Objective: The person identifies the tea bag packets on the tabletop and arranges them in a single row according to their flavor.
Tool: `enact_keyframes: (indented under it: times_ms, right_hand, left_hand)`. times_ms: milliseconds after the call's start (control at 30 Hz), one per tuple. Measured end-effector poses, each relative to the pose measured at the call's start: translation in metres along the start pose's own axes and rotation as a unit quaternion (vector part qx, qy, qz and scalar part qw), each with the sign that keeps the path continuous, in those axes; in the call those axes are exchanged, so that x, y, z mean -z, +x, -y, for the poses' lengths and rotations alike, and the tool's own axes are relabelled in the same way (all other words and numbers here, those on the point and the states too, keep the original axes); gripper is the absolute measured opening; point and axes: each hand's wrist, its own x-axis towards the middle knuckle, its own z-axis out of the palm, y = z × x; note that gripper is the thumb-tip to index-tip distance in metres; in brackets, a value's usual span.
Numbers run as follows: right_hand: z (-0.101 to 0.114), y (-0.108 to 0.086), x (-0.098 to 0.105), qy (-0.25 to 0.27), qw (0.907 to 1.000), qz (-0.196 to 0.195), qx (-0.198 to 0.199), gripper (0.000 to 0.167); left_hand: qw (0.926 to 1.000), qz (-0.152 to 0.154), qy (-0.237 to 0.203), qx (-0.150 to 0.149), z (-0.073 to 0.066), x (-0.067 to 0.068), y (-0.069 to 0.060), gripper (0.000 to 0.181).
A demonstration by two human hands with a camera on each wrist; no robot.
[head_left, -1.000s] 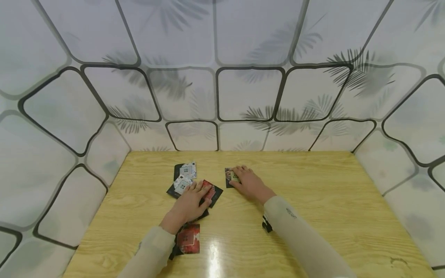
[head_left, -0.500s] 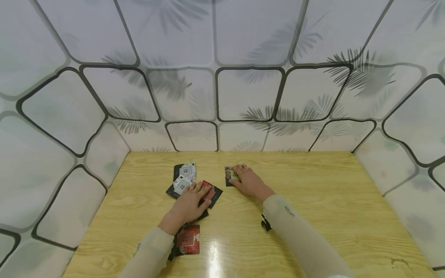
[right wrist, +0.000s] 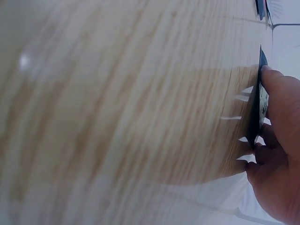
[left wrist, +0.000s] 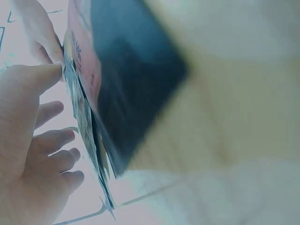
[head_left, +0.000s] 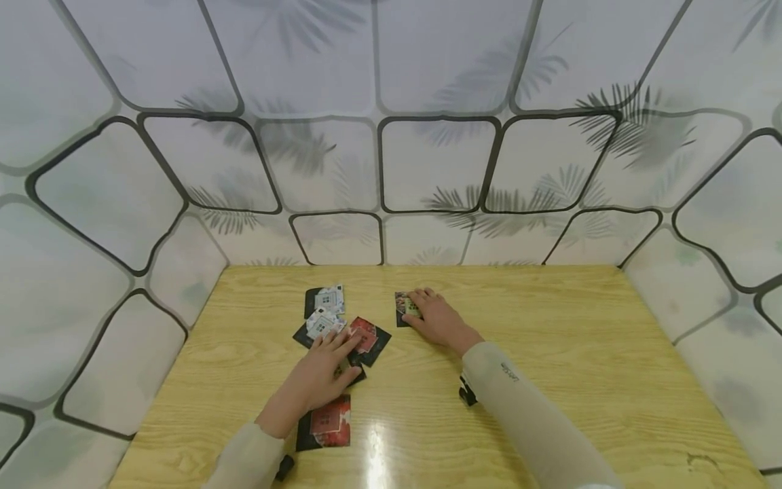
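Packets (head_left: 370, 341) lie on the table (head_left: 550, 326); another packet (head_left: 401, 310) right of them.

My worktop (head_left: 550, 305) is pale yellow wood, its grain running left to right, with a small dark mark (head_left: 702, 458) at the near right. Left of its middle lie a far black-and-white card (head_left: 328, 299), a nearer one (head_left: 320, 324), a red-and-black card (head_left: 369, 338), a dark card (head_left: 357, 375) partly beneath my left grip (head_left: 319, 372) and, nearest me, a second red-and-black card (head_left: 326, 422). A green-labelled card (head_left: 403, 309) lies farther right, partly beneath my right grip (head_left: 436, 320).
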Motion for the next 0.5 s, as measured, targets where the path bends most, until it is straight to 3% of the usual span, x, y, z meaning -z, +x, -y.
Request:
enact_keyframes:
  times_ms: [200,500]
  right_hand:
    - [-0.001,0.000,0.000,-0.001,1.0000,-0.004,0.007,0.068]
    - [-0.001,0.001,-0.001,0.000,0.9999,-0.004,0.012,0.067]
  left_hand:
    - [1.0000,-0.009,-0.001,0.000,0.003,0.000,-0.011,0.064]
    - [0.9999,0.003,-0.004,0.014,0.002,0.000,-0.020,0.068]
